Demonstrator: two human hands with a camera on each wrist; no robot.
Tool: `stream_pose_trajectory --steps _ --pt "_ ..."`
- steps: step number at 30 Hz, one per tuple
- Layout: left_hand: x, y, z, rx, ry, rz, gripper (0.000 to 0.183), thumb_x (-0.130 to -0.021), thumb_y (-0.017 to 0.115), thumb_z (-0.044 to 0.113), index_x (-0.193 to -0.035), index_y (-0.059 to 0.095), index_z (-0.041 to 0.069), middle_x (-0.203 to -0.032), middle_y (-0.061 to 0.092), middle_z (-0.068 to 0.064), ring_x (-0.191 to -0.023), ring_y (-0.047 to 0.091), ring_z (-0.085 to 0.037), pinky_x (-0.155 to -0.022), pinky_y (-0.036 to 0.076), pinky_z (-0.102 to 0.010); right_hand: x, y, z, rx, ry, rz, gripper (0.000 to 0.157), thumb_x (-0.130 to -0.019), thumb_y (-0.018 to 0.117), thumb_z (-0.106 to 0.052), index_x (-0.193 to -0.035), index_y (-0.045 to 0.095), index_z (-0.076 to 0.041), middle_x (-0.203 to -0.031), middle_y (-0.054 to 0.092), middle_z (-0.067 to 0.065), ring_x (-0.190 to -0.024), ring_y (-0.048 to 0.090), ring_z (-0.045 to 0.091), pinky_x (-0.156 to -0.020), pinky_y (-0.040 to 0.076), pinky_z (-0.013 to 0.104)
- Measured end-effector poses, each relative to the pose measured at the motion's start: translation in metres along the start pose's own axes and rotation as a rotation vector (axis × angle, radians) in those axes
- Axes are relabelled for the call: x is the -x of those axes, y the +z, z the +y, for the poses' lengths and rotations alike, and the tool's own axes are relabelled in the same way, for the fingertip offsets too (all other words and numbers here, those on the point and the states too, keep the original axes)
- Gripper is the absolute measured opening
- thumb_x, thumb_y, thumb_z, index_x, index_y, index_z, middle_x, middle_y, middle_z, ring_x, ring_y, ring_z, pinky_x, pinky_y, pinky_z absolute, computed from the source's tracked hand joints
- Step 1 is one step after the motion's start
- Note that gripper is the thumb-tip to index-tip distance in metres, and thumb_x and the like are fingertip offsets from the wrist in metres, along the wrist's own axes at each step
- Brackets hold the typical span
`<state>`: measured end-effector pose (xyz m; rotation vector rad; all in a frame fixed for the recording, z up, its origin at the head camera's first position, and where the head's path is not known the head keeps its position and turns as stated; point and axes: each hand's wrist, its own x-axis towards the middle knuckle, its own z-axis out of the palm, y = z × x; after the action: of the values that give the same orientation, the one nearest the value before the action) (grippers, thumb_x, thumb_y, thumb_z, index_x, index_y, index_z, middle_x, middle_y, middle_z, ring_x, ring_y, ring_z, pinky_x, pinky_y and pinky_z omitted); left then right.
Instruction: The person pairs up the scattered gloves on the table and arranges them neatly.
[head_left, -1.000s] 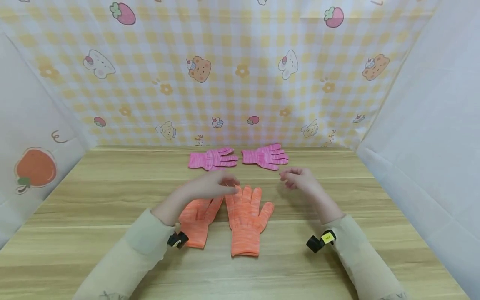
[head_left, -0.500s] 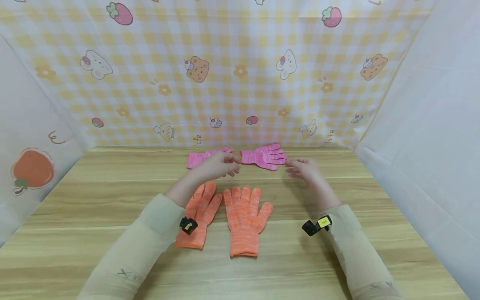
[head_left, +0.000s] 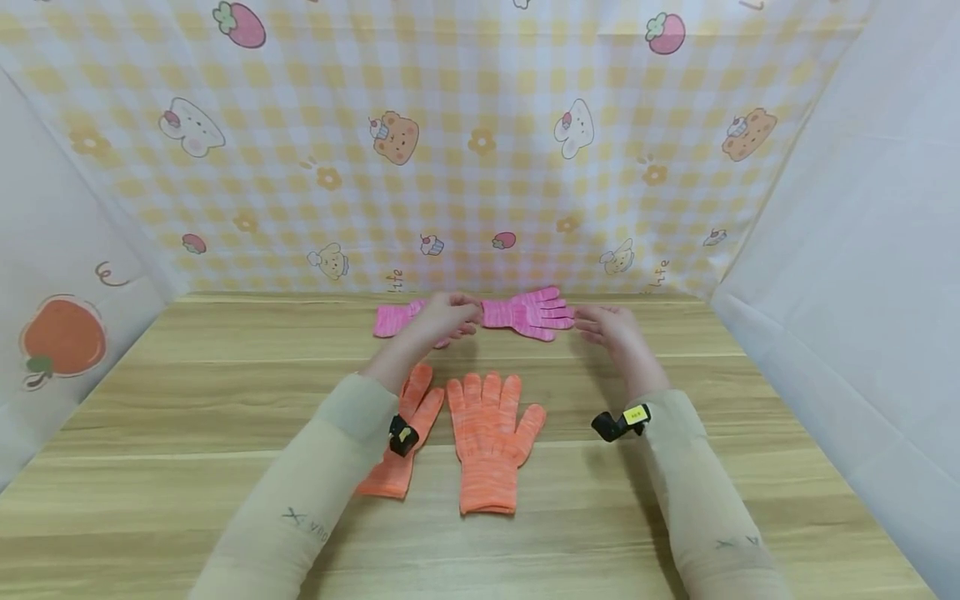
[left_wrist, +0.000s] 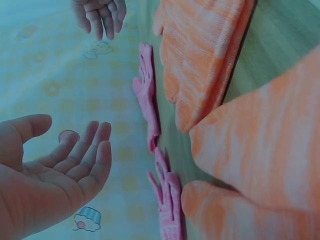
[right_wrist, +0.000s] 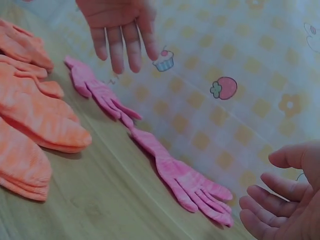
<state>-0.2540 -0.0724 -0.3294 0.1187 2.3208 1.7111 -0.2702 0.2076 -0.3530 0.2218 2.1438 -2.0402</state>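
Observation:
Two pink knit gloves lie in a row at the back of the table, fingers pointing right. My left hand (head_left: pixel 444 317) hovers over the left pink glove (head_left: pixel 393 321) and hides its fingers in the head view. Just past the fingertips of the right pink glove (head_left: pixel 528 314) is my right hand (head_left: pixel 611 331). Both hands have loosely bent fingers and hold nothing; the left wrist view shows the left palm (left_wrist: pixel 55 182) above the table. Nearer the front lie two orange knit gloves: the right one (head_left: pixel 487 442) flat, the left one (head_left: pixel 415 421) partly covered by my left forearm.
The wood-grain table (head_left: pixel 585 533) meets a yellow checked cloth (head_left: pixel 480 192) close behind the pink gloves. White walls stand at the left (head_left: pixel 45 217) and right (head_left: pixel 855 250). A black wrist camera (head_left: pixel 402 435) sits over the left orange glove in the head view.
Both hands have moved away from the body, from around the orange gloves' fingertips to the pink gloves. The right hand has also shifted slightly right. All the gloves have stayed in place.

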Motion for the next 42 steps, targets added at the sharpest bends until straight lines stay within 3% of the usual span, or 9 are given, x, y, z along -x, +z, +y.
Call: stream_pose_trajectory --steps 6,11,18,27,34,42 --pt "-0.015 0.001 -0.003 0.113 -0.110 0.049 0.040 -0.096 0.055 0.016 -0.132 0.053 0.000 -0.124 0.058 -0.023 -0.113 0.056 -0.037 -0.096 0.045 -0.045 -0.008 -0.003 0.000 -0.052 0.016 0.033 0.047 -0.100 0.047 -0.009 -0.140 0.034 0.012 -0.144 0.037 0.028 -0.131 0.039 0.037 -0.107 0.034 0.040" --pt "-0.022 -0.001 -0.006 0.123 -0.211 0.052 0.043 -0.097 0.056 0.025 -0.137 0.050 0.010 -0.127 0.058 -0.017 -0.115 0.057 -0.031 -0.103 0.034 -0.052 -0.013 -0.002 0.001 -0.059 0.032 0.021 0.049 -0.101 0.046 -0.011 -0.142 0.032 0.011 -0.147 0.033 0.026 -0.133 0.036 0.036 -0.108 0.032 0.040" --pt "-0.026 0.002 -0.009 0.110 -0.215 0.029 0.047 -0.096 0.055 0.031 -0.138 0.049 0.011 -0.132 0.055 -0.014 -0.118 0.055 -0.029 -0.106 0.025 -0.058 -0.015 0.000 0.003 -0.012 0.079 0.005 0.053 -0.101 0.048 -0.020 -0.146 0.031 0.002 -0.151 0.029 0.019 -0.135 0.035 0.032 -0.109 0.030 0.039" --pt "-0.037 0.009 -0.011 0.244 -0.153 0.059 0.051 -0.097 0.057 0.021 -0.139 0.042 -0.003 -0.139 0.044 -0.021 -0.125 0.045 -0.035 -0.101 0.041 -0.040 -0.022 0.001 0.003 0.051 0.096 0.025 0.056 -0.100 0.050 -0.023 -0.146 0.029 0.001 -0.150 0.029 0.019 -0.134 0.033 0.032 -0.110 0.027 0.039" --pt "-0.042 0.013 -0.013 0.270 -0.198 0.047 0.054 -0.097 0.056 0.024 -0.142 0.039 -0.001 -0.139 0.044 -0.020 -0.122 0.047 -0.033 -0.101 0.041 -0.039 -0.028 0.002 0.003 0.044 0.126 0.049 0.058 -0.099 0.052 -0.024 -0.146 0.029 0.002 -0.149 0.030 0.020 -0.135 0.033 0.032 -0.110 0.028 0.038" --pt "-0.048 0.016 -0.013 0.320 -0.235 0.056 0.058 -0.096 0.058 0.023 -0.144 0.036 -0.001 -0.142 0.041 -0.021 -0.125 0.045 -0.032 -0.102 0.039 -0.039 -0.036 0.005 0.004 -0.002 0.122 0.015 0.055 -0.101 0.049 -0.019 -0.146 0.028 0.004 -0.149 0.030 0.023 -0.136 0.032 0.032 -0.110 0.029 0.036"
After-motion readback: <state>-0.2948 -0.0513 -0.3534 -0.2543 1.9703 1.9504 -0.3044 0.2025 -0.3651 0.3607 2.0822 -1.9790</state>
